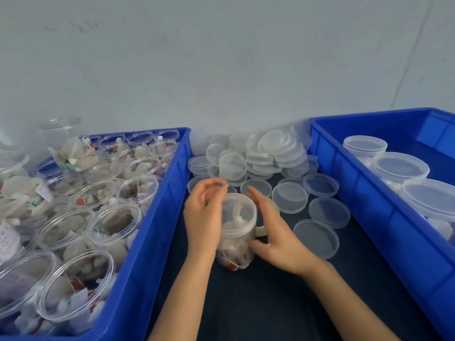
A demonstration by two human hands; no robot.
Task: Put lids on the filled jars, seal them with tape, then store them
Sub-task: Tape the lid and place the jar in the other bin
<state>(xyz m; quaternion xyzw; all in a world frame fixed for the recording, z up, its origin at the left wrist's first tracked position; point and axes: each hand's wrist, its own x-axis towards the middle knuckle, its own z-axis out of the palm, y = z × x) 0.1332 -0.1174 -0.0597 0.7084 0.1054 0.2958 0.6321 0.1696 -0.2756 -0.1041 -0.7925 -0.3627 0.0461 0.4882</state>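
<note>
A clear filled jar point(237, 232) with a lid on stands on the dark table between both hands. My left hand point(203, 217) lies against the jar's left side. Its thumb and forefinger are pinched together above the lid, and motion blur hides whether they pinch anything. My right hand point(275, 232) cups the jar's right side, thumb on the near wall and fingers reaching up along the far side. A tape roll point(263, 230) lies just behind the jar, partly hidden by my right hand. Loose clear lids point(290, 196) lie beyond and to the right.
A blue crate point(157, 217) on the left holds several open filled jars point(115, 225). A second blue crate point(357, 193) on the right holds lidded jars point(400, 167). More lids point(258, 153) are heaped against the grey wall.
</note>
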